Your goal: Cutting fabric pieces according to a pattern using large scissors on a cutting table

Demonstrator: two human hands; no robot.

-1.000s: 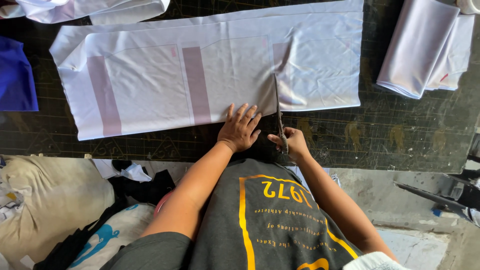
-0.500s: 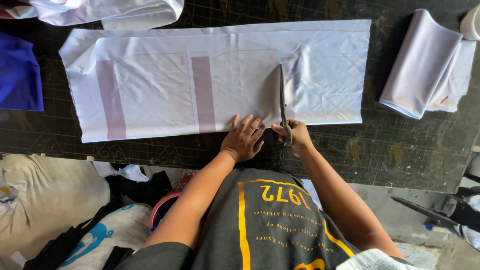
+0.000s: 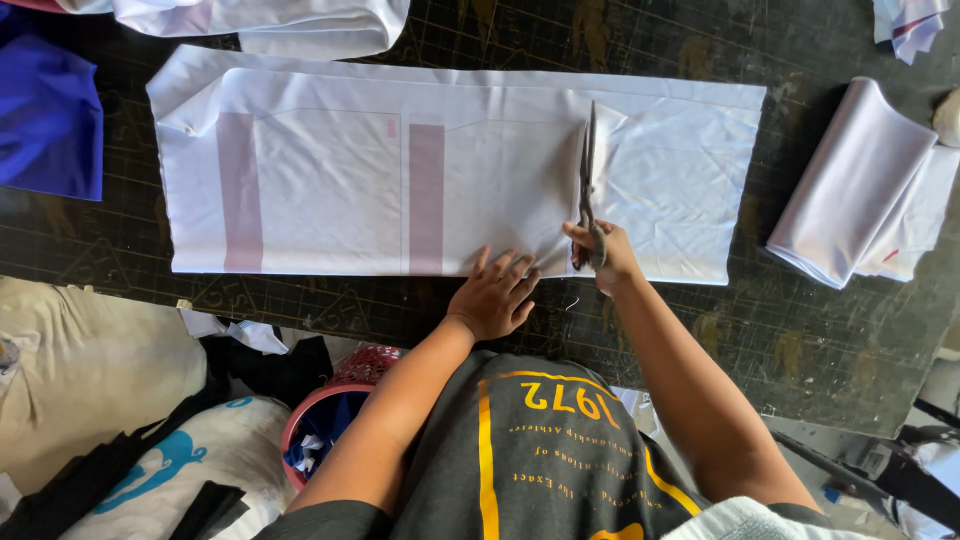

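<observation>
The white fabric [image 3: 330,190] lies spread flat across the middle of the dark cutting mat [image 3: 640,330], folded in layers, with two pale pink bands running across it, one near its left end and one near the middle. My scissors [image 3: 588,170] stand in the cloth right of centre, blades pointing away from me and reaching almost to the far edge, with the cut line running back toward the near edge. My right hand [image 3: 600,255] is closed around the scissors' handles at the near edge of the fabric. My left hand [image 3: 495,295] lies flat just beside it, fingers spread, fingertips pressing on the near edge of the cloth to the left of the cut; the two hands are near each other but not touching. Farther out, a folded roll of white cloth [image 3: 860,195] lies on the mat to my right, more white cloth [image 3: 270,20] is bunched at the far edge, and a blue piece of fabric [image 3: 45,115] lies at the left. Below the table edge on my left stands a pink bin [image 3: 320,425] with scraps in it, next to stuffed sacks [image 3: 90,380].
</observation>
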